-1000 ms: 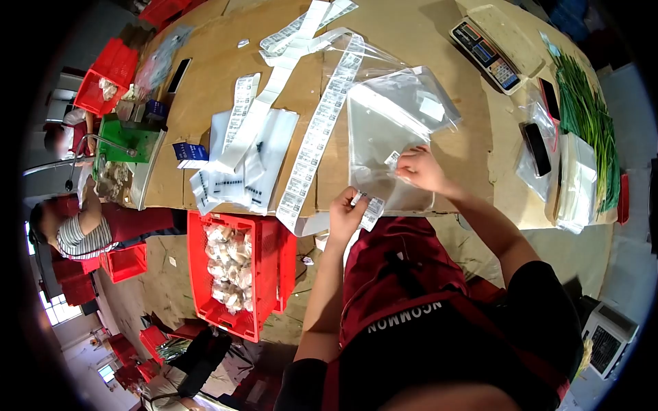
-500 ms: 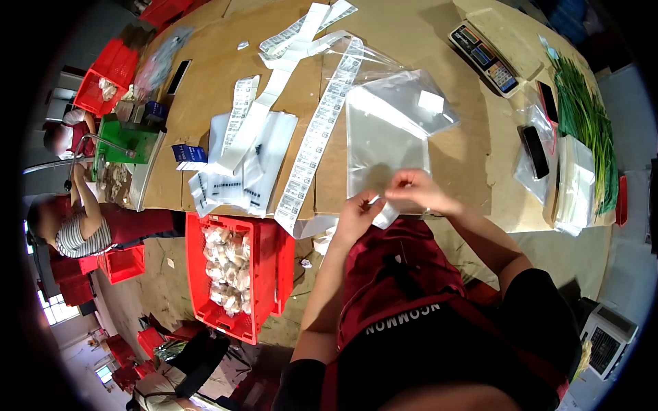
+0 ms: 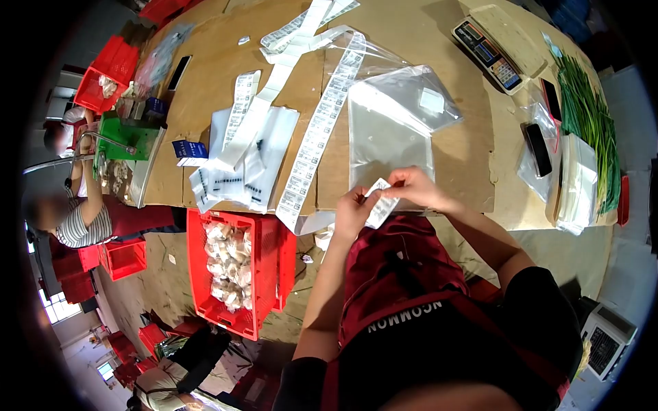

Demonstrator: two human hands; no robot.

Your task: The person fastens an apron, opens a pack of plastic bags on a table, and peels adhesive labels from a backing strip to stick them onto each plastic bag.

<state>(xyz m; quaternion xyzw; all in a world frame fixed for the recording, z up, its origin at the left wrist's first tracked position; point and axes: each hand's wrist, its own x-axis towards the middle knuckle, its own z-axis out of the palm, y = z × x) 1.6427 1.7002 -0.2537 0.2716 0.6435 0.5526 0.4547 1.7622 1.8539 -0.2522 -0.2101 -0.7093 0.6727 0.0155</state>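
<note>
White capitals (image 3: 406, 318) across the person's black top (image 3: 439, 356), at five o'clock, spell "NCOMMON"; they run upside down to the viewer. No other wording can be made out. At three o'clock, close to the centre, a white label (image 3: 382, 203) pinched between the left hand (image 3: 353, 212) and right hand (image 3: 416, 186) carries dark print too small to read. The long label strip (image 3: 322, 123) toward twelve o'clock repeats small printed blocks, likewise illegible. Near ten o'clock, a blue box (image 3: 190, 150) bears pale, unclear lettering. Between one and two o'clock, the markings on the scale's panel (image 3: 488, 55) are blurred.
</note>
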